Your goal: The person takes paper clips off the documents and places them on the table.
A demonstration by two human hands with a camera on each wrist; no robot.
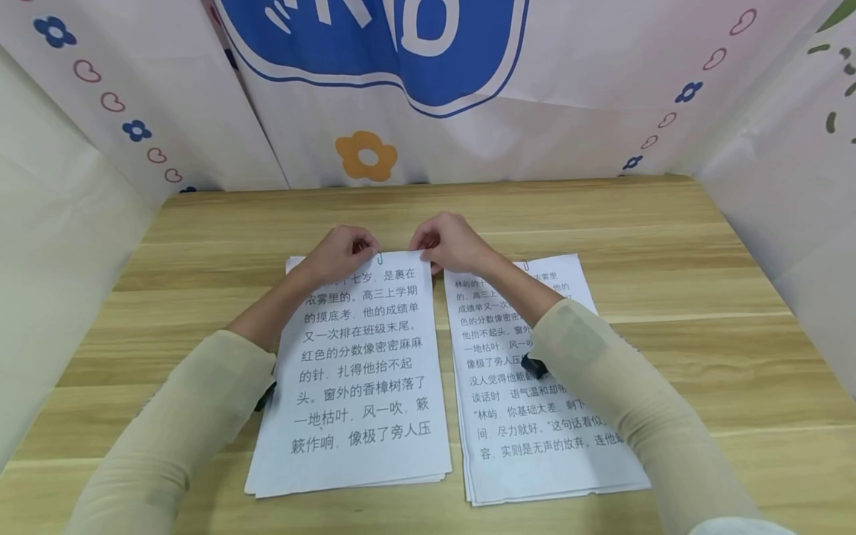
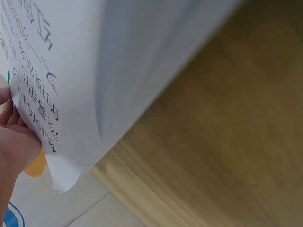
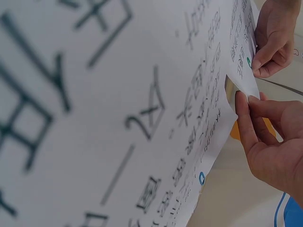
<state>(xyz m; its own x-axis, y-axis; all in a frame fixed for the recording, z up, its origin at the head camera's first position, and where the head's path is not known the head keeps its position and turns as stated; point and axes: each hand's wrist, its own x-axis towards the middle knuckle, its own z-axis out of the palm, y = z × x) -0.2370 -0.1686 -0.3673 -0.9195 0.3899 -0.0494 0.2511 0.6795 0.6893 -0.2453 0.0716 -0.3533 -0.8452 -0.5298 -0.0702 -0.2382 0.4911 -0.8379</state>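
Observation:
A stack of printed sheets (image 1: 361, 357) lies on the left, with a green paper clip (image 1: 380, 258) on its top edge. My left hand (image 1: 339, 253) pinches that edge just left of the clip; the left wrist view shows the same hand (image 2: 16, 137) at the paper's edge. My right hand (image 1: 451, 241) pinches the stack's top right corner between thumb and fingers, seen closer in the right wrist view (image 3: 274, 137). Beneath my right forearm lies a second stack of printed sheets (image 1: 528, 468), partly covered by the sleeve, with a small paper clip (image 1: 525, 265) at its top.
Both stacks rest on a wood-grain table (image 1: 221, 223), a narrow gap between them. Behind the table's far edge hangs a white printed backdrop (image 1: 535, 141) with a blue sign and an orange flower. White side walls (image 1: 60, 223) stand left and right.

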